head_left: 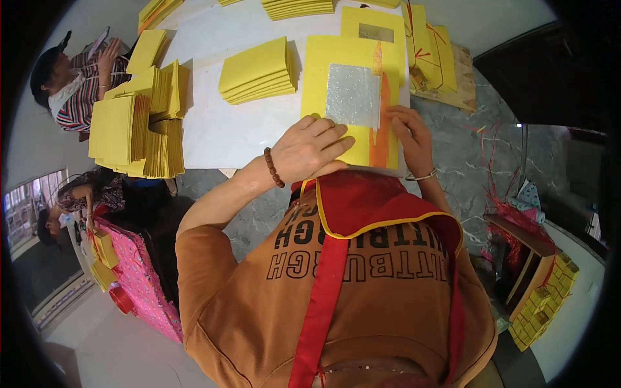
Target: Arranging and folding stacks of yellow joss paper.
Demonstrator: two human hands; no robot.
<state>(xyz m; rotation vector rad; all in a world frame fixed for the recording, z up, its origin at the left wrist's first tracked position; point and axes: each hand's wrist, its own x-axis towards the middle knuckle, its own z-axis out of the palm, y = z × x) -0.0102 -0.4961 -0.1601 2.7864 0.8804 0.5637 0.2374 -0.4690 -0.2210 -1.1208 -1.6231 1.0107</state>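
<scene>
A yellow paper sheet [317, 61] with a shiny silver foil rectangle [352, 94] and a ragged orange strip [383, 136] lies at the near right edge of the white table [207, 129]. My left hand [314, 147] rests on the sheet's near left part, fingers spread over the foil's lower edge and the thumb lower down. At the sheet's right edge is my right hand [414, 137], its bent fingers apart and their tips by the orange strip. Neither hand visibly grips anything.
Folded yellow paper stacks lie mid-table [259, 71] and at the left edge [123, 129]. Bundles tied with red string [436, 58] stand right of the table. Two other people are at left, one by a pink-covered table [139, 271]. A wooden stool [533, 258] stands lower right.
</scene>
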